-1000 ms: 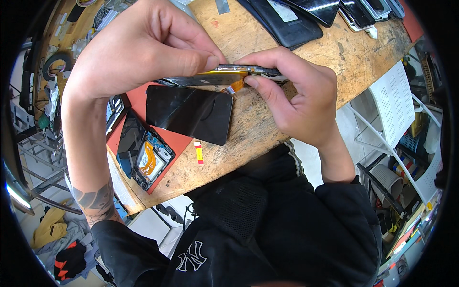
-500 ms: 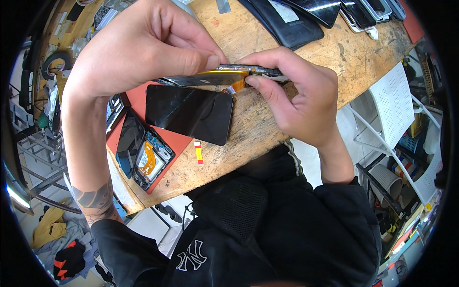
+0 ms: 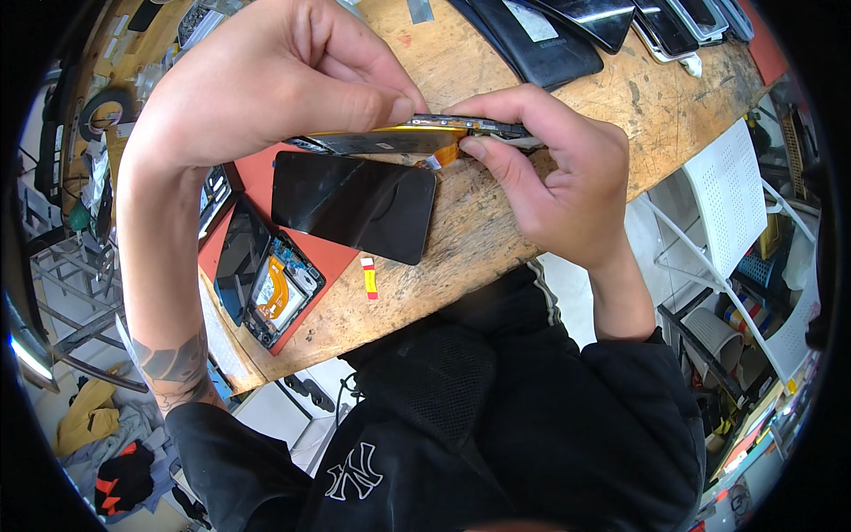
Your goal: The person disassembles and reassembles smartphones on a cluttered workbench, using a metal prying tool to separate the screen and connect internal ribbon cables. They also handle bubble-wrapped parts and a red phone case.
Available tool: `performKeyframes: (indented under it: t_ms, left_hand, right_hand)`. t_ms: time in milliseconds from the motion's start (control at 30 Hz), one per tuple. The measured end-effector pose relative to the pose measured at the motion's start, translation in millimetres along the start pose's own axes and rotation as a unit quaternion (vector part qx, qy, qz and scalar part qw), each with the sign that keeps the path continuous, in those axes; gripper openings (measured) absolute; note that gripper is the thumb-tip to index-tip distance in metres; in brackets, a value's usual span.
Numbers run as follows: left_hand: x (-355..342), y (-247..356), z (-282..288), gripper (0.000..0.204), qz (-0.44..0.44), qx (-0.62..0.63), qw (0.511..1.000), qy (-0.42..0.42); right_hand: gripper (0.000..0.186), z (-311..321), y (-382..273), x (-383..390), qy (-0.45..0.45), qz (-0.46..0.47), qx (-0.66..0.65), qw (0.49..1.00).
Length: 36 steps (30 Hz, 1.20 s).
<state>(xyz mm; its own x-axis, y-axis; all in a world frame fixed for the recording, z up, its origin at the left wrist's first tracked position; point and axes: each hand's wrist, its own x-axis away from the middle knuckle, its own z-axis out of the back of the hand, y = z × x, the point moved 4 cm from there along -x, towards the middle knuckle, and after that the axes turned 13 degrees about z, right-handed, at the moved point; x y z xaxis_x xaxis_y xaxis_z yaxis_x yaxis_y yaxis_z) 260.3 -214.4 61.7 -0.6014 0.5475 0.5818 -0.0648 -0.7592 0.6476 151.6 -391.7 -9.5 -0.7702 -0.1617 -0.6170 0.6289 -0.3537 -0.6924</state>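
Both hands hold an opened phone [image 3: 381, 142] edge-on above the wooden workbench [image 3: 496, 239]. My left hand [image 3: 292, 97] pinches its upper edge between thumb and fingers. With thumb and forefinger, my right hand [image 3: 558, 168] grips the other end, the thumb beside an orange flex cable [image 3: 443, 155] that hangs from the phone. Below the phone lies a loose black phone screen [image 3: 355, 202], partly on a red mat [image 3: 253, 182]. Nearer me, another opened phone [image 3: 285, 288] shows its blue circuit board and an orange flex cable.
A small red and yellow strip [image 3: 369, 278] lies near the bench's front edge. Several black phone parts [image 3: 550, 58] and stacked phones [image 3: 669, 31] occupy the far side. A roll of black tape [image 3: 105, 120] is at the left, a white perforated chair [image 3: 729, 191] at the right.
Both hands and the held phone have shifted only very slightly to the right within the picture. The grip looks the same, and the things on the bench keep their places.
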Motion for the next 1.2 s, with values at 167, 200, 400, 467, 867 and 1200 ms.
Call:
performKeyframes:
  t_ms: [167, 200, 400, 467, 867, 1200]
  left_hand:
    - [0.2, 1.2, 1.5, 0.015, -0.001, -0.001, 1.0, -0.01]
    - [0.2, 1.1, 1.7, 0.015, 0.0, 0.0, 1.0, -0.014]
    - [1.4, -0.8, -0.1, 0.017, -0.042, 0.0, 0.999, 0.006]
    - [1.7, -0.9, 0.1, 0.017, -0.045, 0.005, 0.999, 0.006]
    - [0.0, 1.0, 0.9, 0.015, -0.02, -0.003, 1.0, -0.013]
    - [-0.4, 1.6, 1.9, 0.015, -0.031, -0.01, 0.999, -0.017]
  right_hand:
    - [0.018, 0.4, -0.3, 0.4, -0.005, 0.002, 0.008, 1.0]
    - [0.018, 0.6, -0.3, 0.3, -0.004, 0.004, 0.003, 1.0]
    - [0.018, 0.4, 0.2, -0.1, -0.003, 0.008, 0.004, 1.0]
    - [0.018, 0.3, 0.4, -0.5, -0.004, 0.011, 0.013, 1.0]
    - [0.018, -0.3, -0.3, 0.0, -0.003, 0.001, 0.01, 1.0]
    - [0.019, -0.2, 0.6, 0.7, -0.008, -0.005, 0.003, 1.0]
